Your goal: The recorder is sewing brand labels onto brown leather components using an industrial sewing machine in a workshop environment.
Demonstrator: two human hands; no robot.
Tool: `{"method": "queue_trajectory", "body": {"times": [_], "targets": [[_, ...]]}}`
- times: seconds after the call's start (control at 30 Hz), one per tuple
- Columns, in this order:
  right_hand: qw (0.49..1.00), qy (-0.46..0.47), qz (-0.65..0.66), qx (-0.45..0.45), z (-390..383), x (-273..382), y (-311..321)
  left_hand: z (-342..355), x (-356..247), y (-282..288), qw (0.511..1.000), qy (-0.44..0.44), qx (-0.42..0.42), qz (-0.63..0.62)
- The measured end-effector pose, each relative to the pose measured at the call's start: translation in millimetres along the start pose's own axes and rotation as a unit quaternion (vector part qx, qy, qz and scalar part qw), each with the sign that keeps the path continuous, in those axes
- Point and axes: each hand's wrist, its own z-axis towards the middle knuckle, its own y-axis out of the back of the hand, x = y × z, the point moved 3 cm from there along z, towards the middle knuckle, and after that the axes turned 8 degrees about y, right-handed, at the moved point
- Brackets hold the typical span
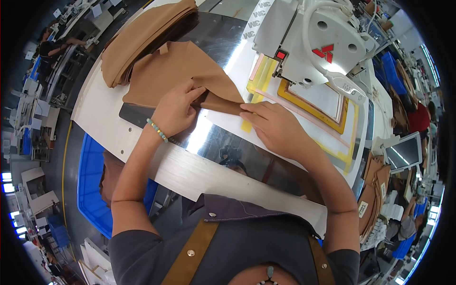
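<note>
A tan piece of fabric or soft leather (178, 69) lies in front of me on a shiny metal plate. At its near edge, my left hand (175, 108) has its fingers bent and pinched onto the material. My right hand (273, 126) grips the narrow right end of the same piece between thumb and fingers. Between the two hands the edge (222, 103) looks folded over into a strip. Behind it, to the left, rests a thick stack of similar tan pieces (147, 35).
A white sewing machine head (316, 42) stands at the right, beside a yellow-edged frame (311, 107) on the table. Below the table's left side sits a blue bin (90, 185) with brown material. More tan pieces (373, 202) hang at the right. A co-worker (52, 50) is far left.
</note>
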Motion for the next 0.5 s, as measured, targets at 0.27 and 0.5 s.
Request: {"method": "queue_trajectory", "body": {"times": [0.27,0.5], "targets": [[0.982,-0.057,-0.176,0.024,27,5,-37,-3,6,-7,0.994,-0.057,-0.055,0.079],[0.953,-0.195,-0.208,0.106,22,-5,-27,-11,54,6,0.986,0.014,-0.041,0.159]]}}
